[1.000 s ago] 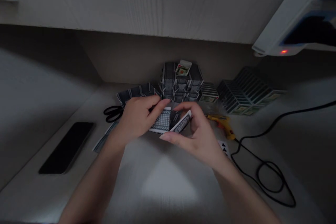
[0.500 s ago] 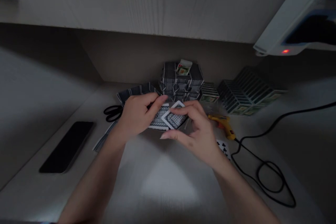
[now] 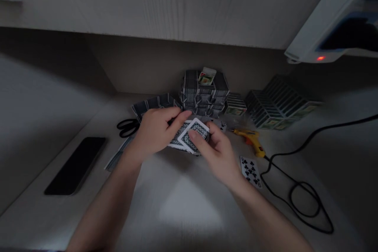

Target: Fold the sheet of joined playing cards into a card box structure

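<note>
Head view, right fingers (image 3: 202, 144) nearly closed, pinching card (image 3: 185, 139)

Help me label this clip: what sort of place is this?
Probably a craft desk: a yellow glue gun and black-handled scissors lie around white-bordered, grey-patterned playing cards held in two hands.

two hands (image 3: 217, 151), one phone (image 3: 75, 166), one glue gun (image 3: 250, 138)

My left hand (image 3: 156, 132) curled at centre, my right hand (image 3: 217, 153) beside it, thumb pressing down, forearms slanting up from the bottom edge
</note>
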Tool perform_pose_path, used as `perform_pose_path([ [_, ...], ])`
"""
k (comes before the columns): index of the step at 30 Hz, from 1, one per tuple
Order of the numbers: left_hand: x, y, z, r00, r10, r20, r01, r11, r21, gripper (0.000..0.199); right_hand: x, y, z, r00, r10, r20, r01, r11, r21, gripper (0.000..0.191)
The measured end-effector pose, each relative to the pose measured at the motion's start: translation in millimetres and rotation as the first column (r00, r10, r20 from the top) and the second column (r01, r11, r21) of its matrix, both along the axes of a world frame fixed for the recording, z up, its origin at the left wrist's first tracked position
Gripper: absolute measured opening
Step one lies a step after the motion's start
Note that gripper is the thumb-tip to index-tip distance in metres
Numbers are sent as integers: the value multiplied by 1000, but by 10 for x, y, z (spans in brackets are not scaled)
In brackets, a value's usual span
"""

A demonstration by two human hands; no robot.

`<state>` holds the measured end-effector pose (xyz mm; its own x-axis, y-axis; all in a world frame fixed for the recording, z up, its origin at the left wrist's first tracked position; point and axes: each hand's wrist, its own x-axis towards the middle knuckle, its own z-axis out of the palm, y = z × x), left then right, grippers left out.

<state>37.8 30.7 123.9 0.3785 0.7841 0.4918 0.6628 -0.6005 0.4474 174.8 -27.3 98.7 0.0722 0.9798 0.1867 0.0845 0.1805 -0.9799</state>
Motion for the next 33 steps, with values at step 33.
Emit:
perform_pose_path([
  [33,-80,102,-60,991,52,123,-52,999,-7,42,61,54,1,993,70,-100,-49,979,200,7],
])
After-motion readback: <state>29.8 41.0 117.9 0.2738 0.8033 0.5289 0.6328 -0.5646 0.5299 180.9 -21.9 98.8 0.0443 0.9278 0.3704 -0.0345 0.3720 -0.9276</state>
